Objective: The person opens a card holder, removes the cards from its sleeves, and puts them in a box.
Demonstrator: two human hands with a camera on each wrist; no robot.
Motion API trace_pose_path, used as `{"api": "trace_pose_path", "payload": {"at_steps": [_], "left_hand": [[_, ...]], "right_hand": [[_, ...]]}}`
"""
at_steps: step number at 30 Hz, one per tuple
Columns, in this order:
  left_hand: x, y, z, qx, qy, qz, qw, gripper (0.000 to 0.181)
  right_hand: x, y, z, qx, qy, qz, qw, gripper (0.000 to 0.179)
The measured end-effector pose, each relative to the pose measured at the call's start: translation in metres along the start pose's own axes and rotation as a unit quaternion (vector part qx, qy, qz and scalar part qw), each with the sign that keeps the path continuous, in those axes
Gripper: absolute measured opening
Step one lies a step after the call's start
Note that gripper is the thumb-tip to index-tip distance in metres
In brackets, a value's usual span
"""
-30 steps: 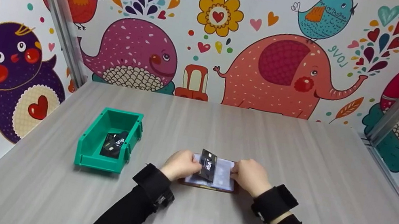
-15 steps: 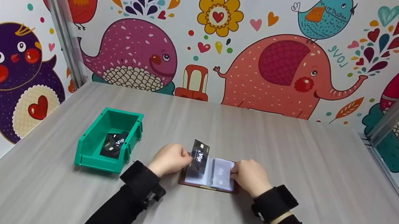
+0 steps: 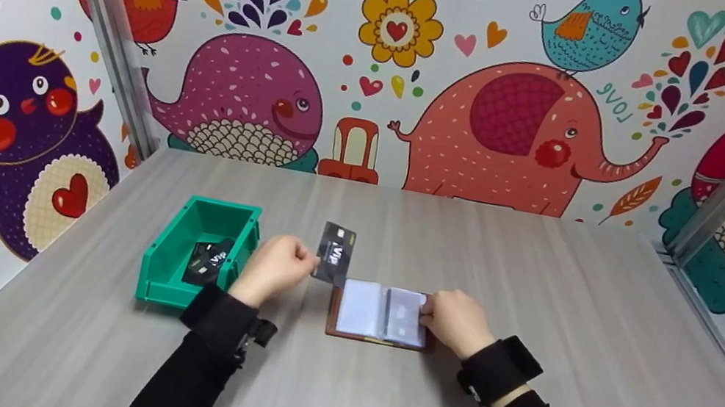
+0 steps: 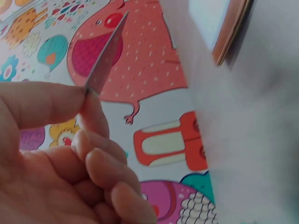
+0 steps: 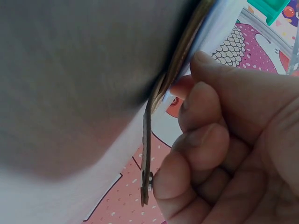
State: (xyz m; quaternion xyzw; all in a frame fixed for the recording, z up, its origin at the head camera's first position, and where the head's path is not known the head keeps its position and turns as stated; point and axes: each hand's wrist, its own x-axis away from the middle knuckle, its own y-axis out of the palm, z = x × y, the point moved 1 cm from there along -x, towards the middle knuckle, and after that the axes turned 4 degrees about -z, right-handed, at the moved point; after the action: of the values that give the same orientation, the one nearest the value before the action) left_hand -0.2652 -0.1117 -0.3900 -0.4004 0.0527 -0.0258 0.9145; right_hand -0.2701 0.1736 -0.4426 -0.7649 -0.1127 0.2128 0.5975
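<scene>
My left hand (image 3: 277, 267) pinches a black card marked "Vip" (image 3: 335, 254) between thumb and forefinger, up and to the left of a brown card holder (image 3: 334, 312). In the left wrist view the card (image 4: 107, 58) appears nearly edge-on, and the other fingers are curled beneath. The holder lies spread open on the table, showing clear plastic sleeves (image 3: 360, 308). At its right edge my right hand (image 3: 459, 321) grips it with thumb and forefinger. The right wrist view shows a narrow strap with a snap button (image 5: 147, 140) sticking out from the holder beside the curled fingers.
A green plastic bin (image 3: 178, 296) stands on the table to the left, just beyond the left wrist. Several black cards (image 3: 204, 264) lie inside it. Walls with cartoon prints (image 3: 383, 88) enclose the table's back and sides.
The left hand has drawn the card up and leftward from above the holder's sleeves to beyond its left edge, uncovering the left sleeve. The right hand has kept its place.
</scene>
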Motion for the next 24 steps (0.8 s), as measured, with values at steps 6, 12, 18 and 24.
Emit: {"api": "trace_pose_path", "payload": {"at_steps": [6, 12, 18, 24], "left_hand": [[0.001, -0.019, -0.007, -0.030, 0.021, 0.040, 0.9985, 0.032], [0.004, -0.036, -0.020, -0.049, 0.011, 0.065, 0.9966, 0.024], [0.011, -0.053, -0.033, -0.040, 0.001, 0.071, 0.9966, 0.040], [0.016, -0.067, -0.045, -0.033, -0.026, 0.082, 0.9958, 0.038]], "right_hand": [[0.000, -0.001, -0.001, -0.005, -0.002, -0.002, 1.0000, 0.019], [0.000, 0.000, -0.001, -0.004, -0.014, 0.005, 0.9999, 0.022], [0.001, 0.001, 0.000, -0.003, -0.026, 0.014, 0.9996, 0.021], [0.001, 0.001, 0.001, 0.002, -0.034, 0.012, 0.9993, 0.020]]}}
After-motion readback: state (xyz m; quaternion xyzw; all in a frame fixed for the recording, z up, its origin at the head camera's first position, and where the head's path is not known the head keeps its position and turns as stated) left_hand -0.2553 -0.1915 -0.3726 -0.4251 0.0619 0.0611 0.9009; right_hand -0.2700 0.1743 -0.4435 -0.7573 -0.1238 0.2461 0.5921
